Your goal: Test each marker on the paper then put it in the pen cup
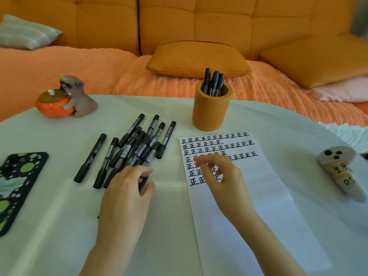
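Head view: an orange pen cup [212, 108] stands upright toward the far side of a white-covered table [169, 220], and three markers [214, 82] stand in it, caps up, leaning together.

Just in front of the cup, reaching toward the camera, lies the paper [258, 196]. Its end nearest the cup carries rows of the same black character, and the rest is blank.

To the left of the cup and a little nearer the camera is a loose pile of markers [135, 144] – all black and capped, some crossing each other, two lying apart at the side away from the cup.

The left hand [127, 188] sits at the near end of that pile, farther from the cup than the pile itself. Its fingers and thumb curl round one black marker [143, 183], which shows only as a dark strip between them.

The right hand [221, 176] is over the written part of the paper, straight in front of the cup. Its fingers are loosely bent and spread with the thumb apart, and nothing is in its grasp; whether it touches the sheet I cannot tell.

Far left of the cup, at about the same depth, a pug figurine [79, 96] hugs an orange pot [52, 106].

Farther left and nearer – at the frame edge – lies a phone [18, 186] in a patterned case.

Right of the cup, beyond the paper, lies a ghost-shaped figure [342, 172].

Behind the cup are an orange cushion [197, 58] and a sofa [219, 22].
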### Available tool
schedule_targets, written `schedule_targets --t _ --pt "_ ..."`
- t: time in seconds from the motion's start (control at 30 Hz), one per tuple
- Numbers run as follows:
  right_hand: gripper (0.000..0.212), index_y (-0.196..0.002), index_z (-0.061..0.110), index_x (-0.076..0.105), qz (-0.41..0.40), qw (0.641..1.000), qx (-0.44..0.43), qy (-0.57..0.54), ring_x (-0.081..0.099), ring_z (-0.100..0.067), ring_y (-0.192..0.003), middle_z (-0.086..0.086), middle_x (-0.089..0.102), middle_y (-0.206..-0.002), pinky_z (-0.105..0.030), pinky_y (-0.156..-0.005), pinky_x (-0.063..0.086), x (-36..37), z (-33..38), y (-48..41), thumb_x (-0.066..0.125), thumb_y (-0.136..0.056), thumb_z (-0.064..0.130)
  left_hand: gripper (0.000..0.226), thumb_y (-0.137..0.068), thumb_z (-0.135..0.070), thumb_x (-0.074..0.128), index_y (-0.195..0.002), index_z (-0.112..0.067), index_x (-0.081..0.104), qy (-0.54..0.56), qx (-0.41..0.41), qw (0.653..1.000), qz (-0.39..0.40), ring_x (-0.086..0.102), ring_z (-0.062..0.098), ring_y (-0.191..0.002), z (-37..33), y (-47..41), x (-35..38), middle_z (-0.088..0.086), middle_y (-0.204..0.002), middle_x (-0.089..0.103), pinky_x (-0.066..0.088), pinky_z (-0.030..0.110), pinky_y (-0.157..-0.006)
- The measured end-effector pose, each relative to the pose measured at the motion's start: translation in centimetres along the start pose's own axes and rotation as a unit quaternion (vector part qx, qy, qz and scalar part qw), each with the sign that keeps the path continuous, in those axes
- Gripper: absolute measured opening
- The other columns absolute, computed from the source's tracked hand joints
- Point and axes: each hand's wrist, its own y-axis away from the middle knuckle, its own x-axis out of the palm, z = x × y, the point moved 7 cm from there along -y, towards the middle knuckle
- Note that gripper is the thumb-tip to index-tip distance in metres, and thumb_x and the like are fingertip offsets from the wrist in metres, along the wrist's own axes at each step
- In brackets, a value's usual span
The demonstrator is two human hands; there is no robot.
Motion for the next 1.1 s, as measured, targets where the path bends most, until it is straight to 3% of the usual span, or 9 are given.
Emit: schedule_targets --t 0.2,0.43,0.57,0.7,0.77,0.83,0.93,1.1 --pt "0.025 -0.094 0.03 0.067 0.003 1.0 0.029 -0.008 0.054 -0.001 -0.089 0.012 0.068 -0.095 -0.008 -0.072 0.038 0.1 -0.6 0.4 0.054 -0.092 0.009 0.023 -0.083 -0.018 0.068 -0.106 -0.022 0.066 -0.07 -0.004 0.997 0.011 0.059 0.021 -0.096 0.3 0.8 -0.1 -0.006 -0.105 0.062 0.05 0.037 -0.074" --pt "0.026 -0.092 0.034 0.064 0.011 0.999 0.034 0.005 0.055 -0.001 -0.088 0.008 0.068 -0.096 -0.012 -0.068 0.041 0.4 -0.6 0.5 0.054 -0.093 0.01 0.033 -0.084 -0.009 0.066 -0.112 -0.025 0.062 -0.06 0.001 0.998 0.033 0.06 0.019 -0.098 0.0 1.2 0.6 -0.007 -0.113 0.057 0.051 0.037 -0.073" --pt "0.022 -0.092 0.031 0.066 0.02 0.999 0.044 0.003 0.055 -0.004 -0.082 0.008 0.069 -0.089 -0.011 -0.066 0.04 0.8 -0.5 0.6 0.055 -0.093 0.012 0.032 -0.08 -0.005 0.069 -0.104 -0.025 0.061 0.009 0.037 0.999 0.016 0.062 0.012 -0.088 -0.7 1.3 0.8 -0.011 -0.102 0.06 0.05 0.03 -0.072" --pt "0.01 -0.09 0.027 0.068 0.054 0.99 0.091 -0.089 0.052 -0.002 -0.061 0.007 0.065 -0.068 -0.016 -0.062 0.041 1.4 -0.2 0.9 0.059 -0.092 0.027 0.039 -0.076 -0.002 0.073 -0.097 -0.03 0.055 0.145 0.071 0.987 0.011 0.062 0.004 -0.088 -1.9 1.2 0.8 -0.016 -0.097 0.061 0.052 0.02 -0.073" --pt "0.013 -0.091 0.024 0.069 0.084 0.982 0.105 -0.132 0.048 -0.002 -0.054 0.005 0.06 -0.062 -0.024 -0.062 0.04 2.1 0.1 1.1 0.062 -0.089 0.035 0.04 -0.075 -0.003 0.075 -0.097 -0.029 0.055 0.199 0.075 0.977 0.024 0.063 0.005 -0.09 -2.4 1.3 1.0 -0.015 -0.098 0.062 0.051 0.016 -0.074" --pt "0.015 -0.09 0.021 0.07 0.1 0.974 0.115 -0.166 0.047 -0.002 -0.051 0.005 0.057 -0.058 -0.022 -0.059 0.037 2.6 0.4 1.1 0.064 -0.087 0.034 0.04 -0.074 -0.004 0.077 -0.098 -0.029 0.055 0.235 0.085 0.967 0.042 0.065 0.005 -0.09 -3.0 1.5 1.2 -0.013 -0.097 0.063 0.05 0.014 -0.074" --pt "0.014 -0.084 0.009 0.069 0.095 0.967 0.117 -0.206 0.044 -0.003 -0.048 0.004 0.056 -0.056 -0.014 -0.052 0.036 2.5 0.6 1.1 0.064 -0.089 0.022 0.037 -0.074 -0.01 0.077 -0.098 -0.027 0.055 0.256 0.094 0.96 0.058 0.065 0.006 -0.091 -3.4 1.7 1.4 -0.012 -0.098 0.064 0.049 0.011 -0.074" --pt "0.021 -0.082 0.001 0.063 0.033 0.963 0.106 -0.246 0.041 -0.01 -0.048 0.0 0.056 -0.058 -0.016 -0.051 0.037 1.1 0.6 0.7 0.062 -0.09 0.02 0.026 -0.078 -0.03 0.07 -0.1 -0.034 0.057 0.208 0.072 0.972 0.083 0.06 -0.002 -0.092 -2.6 1.6 2.3 -0.021 -0.096 0.063 0.045 0.009 -0.077"
